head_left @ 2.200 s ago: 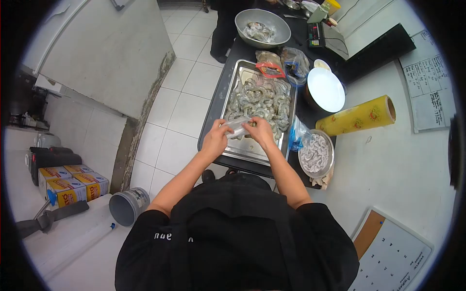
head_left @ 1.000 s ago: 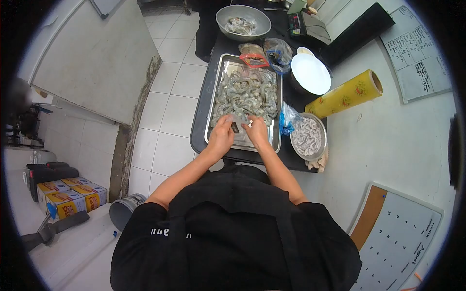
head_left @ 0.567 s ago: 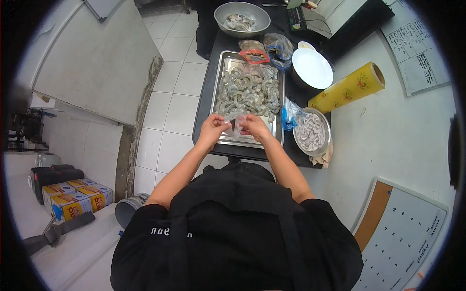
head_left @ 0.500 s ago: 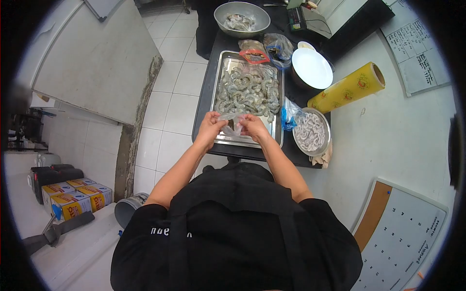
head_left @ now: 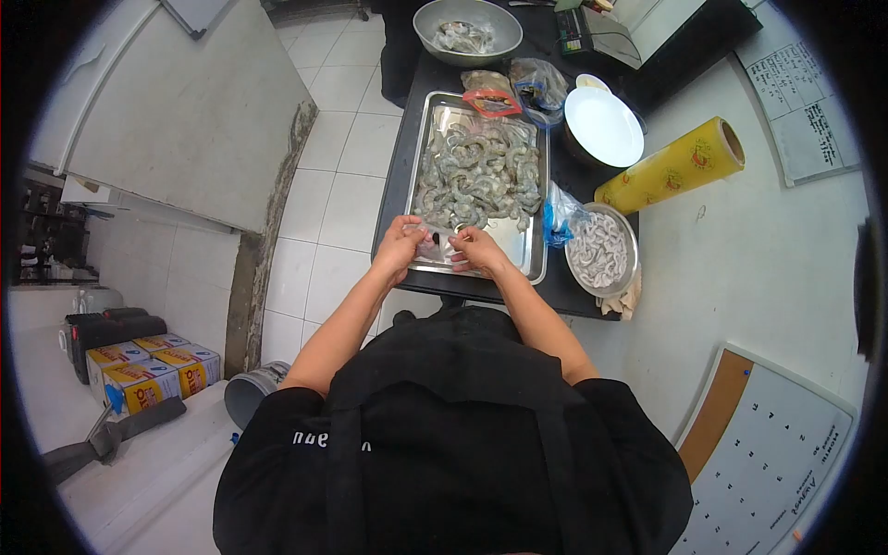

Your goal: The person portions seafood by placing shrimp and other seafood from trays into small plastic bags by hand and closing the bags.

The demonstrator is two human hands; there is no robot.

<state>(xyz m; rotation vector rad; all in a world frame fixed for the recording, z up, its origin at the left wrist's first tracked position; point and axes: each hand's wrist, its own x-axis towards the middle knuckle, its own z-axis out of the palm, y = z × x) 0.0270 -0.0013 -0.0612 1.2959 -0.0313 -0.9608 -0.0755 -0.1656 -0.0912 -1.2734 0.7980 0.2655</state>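
Note:
A thin clear plastic bag (head_left: 431, 248) is stretched between my hands above the near end of the metal tray (head_left: 524, 248). My left hand (head_left: 399, 250) pinches the bag's left side. On the other side, my right hand (head_left: 477, 252) has its fingertips closed at the bag's right edge. Something small and dark shows at the bag, too small to name. Just beyond my hands, a heap of grey raw shrimp (head_left: 476, 176) covers most of the tray.
Right of the tray stand a bowl of pale peeled shrimp (head_left: 599, 248), a blue-and-clear plastic bag (head_left: 561, 215), a yellow film roll (head_left: 673, 166) and a white round plate (head_left: 604, 127). Behind are filled bags (head_left: 537, 85), a large metal bowl (head_left: 425, 39) and a scale (head_left: 599, 39).
My hands stay over the tray's near end. The bag between them hangs flatter and less bunched, and my right hand has dropped slightly. The whole view has shifted a little.

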